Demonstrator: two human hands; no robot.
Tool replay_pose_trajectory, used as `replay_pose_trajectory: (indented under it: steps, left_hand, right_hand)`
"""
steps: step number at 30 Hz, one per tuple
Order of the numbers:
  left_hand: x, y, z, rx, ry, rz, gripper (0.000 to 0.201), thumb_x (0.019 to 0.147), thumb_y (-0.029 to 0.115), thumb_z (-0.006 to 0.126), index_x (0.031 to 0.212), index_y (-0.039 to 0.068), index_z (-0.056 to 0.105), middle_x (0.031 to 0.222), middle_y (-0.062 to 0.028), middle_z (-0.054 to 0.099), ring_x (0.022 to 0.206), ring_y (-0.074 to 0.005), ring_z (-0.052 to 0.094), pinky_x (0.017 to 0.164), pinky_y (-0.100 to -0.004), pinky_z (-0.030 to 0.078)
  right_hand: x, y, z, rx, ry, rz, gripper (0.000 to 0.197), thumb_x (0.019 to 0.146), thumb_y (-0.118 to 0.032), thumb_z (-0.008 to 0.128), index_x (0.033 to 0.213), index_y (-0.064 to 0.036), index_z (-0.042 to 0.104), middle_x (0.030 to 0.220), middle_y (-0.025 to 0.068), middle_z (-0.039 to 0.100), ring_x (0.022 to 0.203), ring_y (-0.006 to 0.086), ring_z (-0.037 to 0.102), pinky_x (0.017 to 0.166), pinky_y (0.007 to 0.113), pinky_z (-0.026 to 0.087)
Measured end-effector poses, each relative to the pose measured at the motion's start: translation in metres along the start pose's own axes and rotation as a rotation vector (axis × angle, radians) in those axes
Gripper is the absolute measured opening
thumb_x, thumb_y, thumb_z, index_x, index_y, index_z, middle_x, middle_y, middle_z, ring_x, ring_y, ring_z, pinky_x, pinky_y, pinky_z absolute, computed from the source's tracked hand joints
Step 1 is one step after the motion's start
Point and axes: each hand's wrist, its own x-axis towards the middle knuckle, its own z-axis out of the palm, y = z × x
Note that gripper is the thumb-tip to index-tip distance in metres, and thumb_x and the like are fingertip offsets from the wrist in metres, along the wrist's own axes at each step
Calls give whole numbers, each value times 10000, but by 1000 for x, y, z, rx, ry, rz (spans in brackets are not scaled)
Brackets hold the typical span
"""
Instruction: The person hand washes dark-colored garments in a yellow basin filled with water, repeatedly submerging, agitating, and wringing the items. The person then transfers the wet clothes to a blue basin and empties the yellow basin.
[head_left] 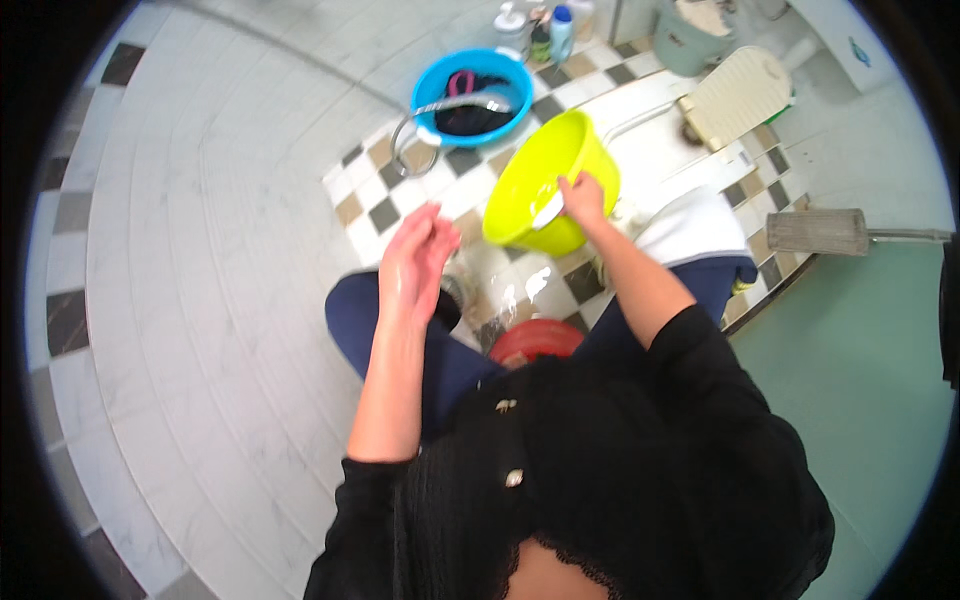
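My right hand (584, 201) is closed on the white-handled rim of a yellow-green plastic basin (530, 180). The basin is tilted, its mouth toward the left, and its visible inside holds nothing but a wet shine. Left of it, my left hand (418, 255) is raised, wet, with fingers stretched out and nothing in them; it does not touch the basin. Farther off, a blue basin (421, 80) on the floor contains dark cloth (466, 121) and a pink item (461, 83). A shower head (490, 102) rests across it, its hose looping beside.
Bottles (561, 35) stand by the far wall, near a grey-green bucket (690, 50). A cream plastic stool (740, 97) lies tipped at far right. A grey brush-like head on a rod (820, 231) juts in from the right. Below me is a red plastic object (537, 338); the tiled floor (515, 285) is wet.
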Motion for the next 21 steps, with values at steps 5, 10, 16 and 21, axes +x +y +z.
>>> replay_pose_trajectory:
  steps: [5,10,16,21]
  left_hand:
    - [-4,3,-8,9,5,0,277,909,101,499,1141,-49,498,915,-118,600,835,-209,607,774,-317,497]
    - [3,6,-4,-1,-20,-8,270,913,100,492,1139,-48,498,924,-118,602,825,-202,610,770,-309,502]
    - [-9,3,-14,3,-41,-3,266,903,118,517,1125,-27,527,918,-101,610,833,-197,611,777,-310,505]
    - [-18,-4,-14,-29,-10,-20,247,913,100,498,1121,-32,521,914,-114,617,826,-199,611,778,-316,501]
  right_hand:
    - [-3,-28,10,4,-17,101,356,760,-337,634,753,15,579,763,220,625,757,369,618,702,419,480]
    - [-6,-29,-1,19,-3,32,299,798,-269,626,750,15,544,653,160,608,538,260,604,534,356,479]
    - [-19,-48,-6,55,-76,113,322,783,-277,630,748,29,537,666,197,607,545,293,633,560,379,514]
    - [-16,-40,-2,-19,-37,60,326,769,-297,630,725,13,537,687,194,609,656,340,627,649,408,492]
